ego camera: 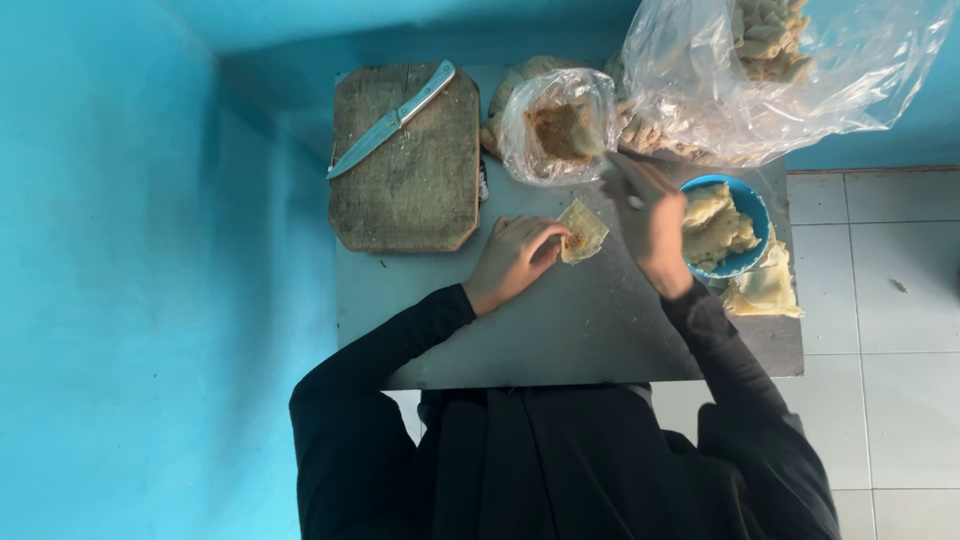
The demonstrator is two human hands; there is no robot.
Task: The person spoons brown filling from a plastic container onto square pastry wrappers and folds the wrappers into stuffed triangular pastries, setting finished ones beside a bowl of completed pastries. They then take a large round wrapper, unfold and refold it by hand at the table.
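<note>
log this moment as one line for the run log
left hand: holds wrapper square with filling on grey table | right hand: holds spoon toward filling bag | blue bowl: folded pieces

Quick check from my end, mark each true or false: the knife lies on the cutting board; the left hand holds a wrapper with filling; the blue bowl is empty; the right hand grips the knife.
1. The knife lies on the wooden cutting board. True.
2. The left hand holds a small wrapper with brown filling on it. True.
3. The blue bowl is empty. False: it is full of pale folded pieces.
4. The right hand grips the knife. False: it holds a small utensil by the open bag of filling; the knife lies untouched.
</note>
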